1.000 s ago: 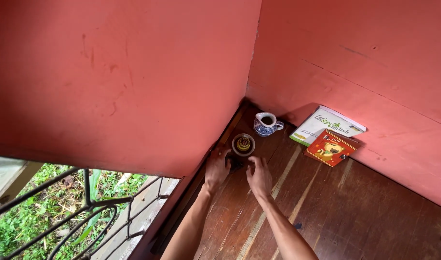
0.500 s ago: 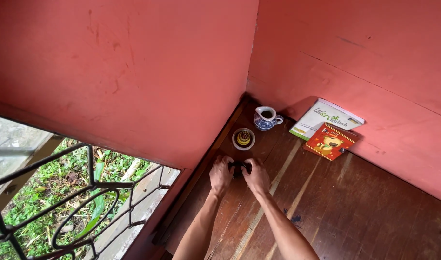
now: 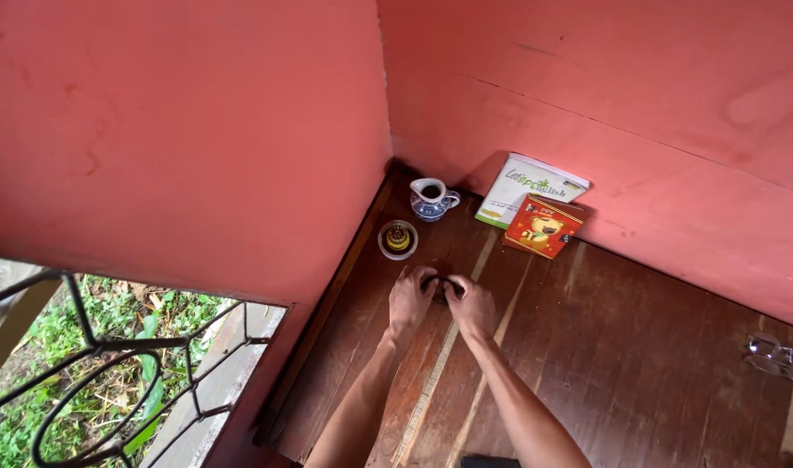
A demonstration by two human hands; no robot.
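Head view: our left hand (image 3: 411, 297) and right hand (image 3: 470, 305) meet on the wooden floor (image 3: 639, 347), both grips clenched on a small dark object (image 3: 437, 284) pinched between the fingertips; we cannot tell its kind. Just beyond it stands a small bowl (image 3: 397, 239), then a blue-and-white jug (image 3: 431, 199). Two booklets (image 3: 539, 212) lean on the red wall (image 3: 604, 95).

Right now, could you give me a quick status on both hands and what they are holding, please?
Left hand and right hand together on a small dark object, low over the wooden floor. Object's kind unclear. Small bowl and jug just beyond, untouched.
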